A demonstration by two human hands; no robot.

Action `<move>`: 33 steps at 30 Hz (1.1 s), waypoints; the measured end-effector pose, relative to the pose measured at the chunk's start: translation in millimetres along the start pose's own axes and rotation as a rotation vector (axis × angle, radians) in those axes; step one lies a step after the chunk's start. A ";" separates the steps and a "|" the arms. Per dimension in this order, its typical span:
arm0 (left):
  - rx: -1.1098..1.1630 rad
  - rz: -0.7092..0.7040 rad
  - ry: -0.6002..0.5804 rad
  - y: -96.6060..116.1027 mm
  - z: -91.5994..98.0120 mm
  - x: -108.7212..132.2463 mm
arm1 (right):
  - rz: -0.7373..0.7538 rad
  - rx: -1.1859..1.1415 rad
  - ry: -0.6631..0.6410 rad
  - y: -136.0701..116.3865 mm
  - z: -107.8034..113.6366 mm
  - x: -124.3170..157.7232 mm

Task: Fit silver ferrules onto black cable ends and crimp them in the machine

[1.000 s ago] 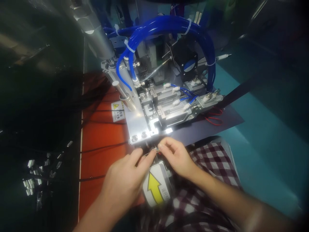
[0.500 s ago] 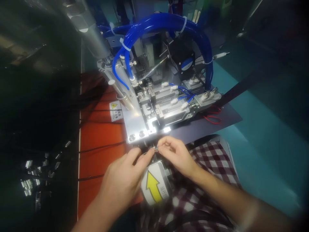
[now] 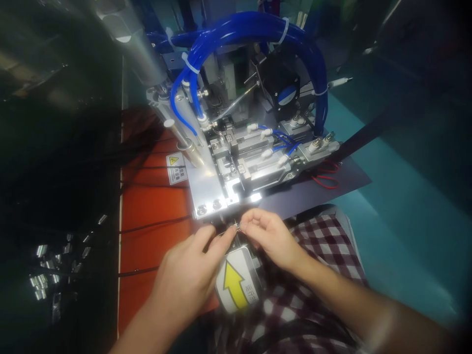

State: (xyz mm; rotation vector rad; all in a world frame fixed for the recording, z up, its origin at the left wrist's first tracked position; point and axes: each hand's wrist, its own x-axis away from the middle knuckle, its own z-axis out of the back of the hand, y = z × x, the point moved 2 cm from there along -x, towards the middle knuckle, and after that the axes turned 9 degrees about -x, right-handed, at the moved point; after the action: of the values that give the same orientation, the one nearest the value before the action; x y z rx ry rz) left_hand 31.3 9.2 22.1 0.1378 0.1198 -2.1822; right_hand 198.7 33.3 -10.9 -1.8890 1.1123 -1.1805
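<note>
My left hand (image 3: 195,263) is closed in a pinch, thumb and forefinger on a small bundle of thin wires (image 3: 238,226). From the other side the fingertips of my right hand (image 3: 269,233) press together on the same wires, so the two hands almost meet. The wire ends are tiny and partly hidden by the fingers. Just beyond my fingertips is the front edge of a metal machine (image 3: 208,199) with clamps and air fittings. Below the wires stands a white block (image 3: 238,255) bearing a yellow arrow.
A thick blue hose bundle (image 3: 250,27) arches over the machine. Dark cables (image 3: 157,224) cross the orange mat (image 3: 147,250) on the left, near a warning label (image 3: 176,168). Small shiny metal pieces (image 3: 42,281) lie at far left. A checked cloth (image 3: 324,246) covers my lap.
Both hands stay in nearly the same place, still pinching the wires. The coloured strands between the fingertips show less now. The view has shifted very slightly.
</note>
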 end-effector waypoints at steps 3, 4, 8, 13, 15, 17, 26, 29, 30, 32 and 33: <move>-0.025 0.000 -0.007 -0.2 -0.2 0.7 | -0.037 0.017 0.010 -0.5 -1.2 0.9; -0.033 0.003 -0.007 -0.3 0.1 0.8 | -0.048 0.025 0.013 -1.1 -1.8 1.1; -0.041 -0.008 -0.016 0.1 2.9 -0.5 | -0.073 0.058 0.034 -4.3 -4.4 1.7; -0.039 -0.021 -0.011 1.0 6.4 -3.2 | -0.067 0.063 0.035 -5.1 -2.0 5.2; -0.035 -0.007 -0.017 0.9 6.4 -3.8 | -0.060 0.041 0.023 -2.9 0.5 8.7; -0.027 -0.007 -0.022 1.2 6.7 -4.6 | -0.047 0.032 0.027 0.5 2.3 12.5; -0.002 -0.015 -0.006 2.0 11.0 -6.4 | -0.012 0.056 0.097 10.9 -2.9 17.5; 0.004 -0.015 -0.009 1.2 7.8 -4.3 | 0.122 0.148 0.153 9.4 -3.1 19.0; 0.007 -0.007 -0.009 0.8 6.2 -3.4 | 0.171 0.188 0.166 9.1 -3.1 19.6; 0.007 0.011 -0.017 0.1 2.5 -1.4 | 0.250 0.265 0.178 8.8 -3.0 20.3; 0.005 0.018 -0.020 -0.2 0.8 -0.5 | 0.276 0.294 0.181 8.9 -2.9 20.5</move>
State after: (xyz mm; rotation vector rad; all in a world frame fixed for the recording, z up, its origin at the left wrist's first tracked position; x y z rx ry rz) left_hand 31.4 9.7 23.0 0.1192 0.1007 -2.1652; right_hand 198.0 10.8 -9.5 -1.3815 1.1776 -1.2925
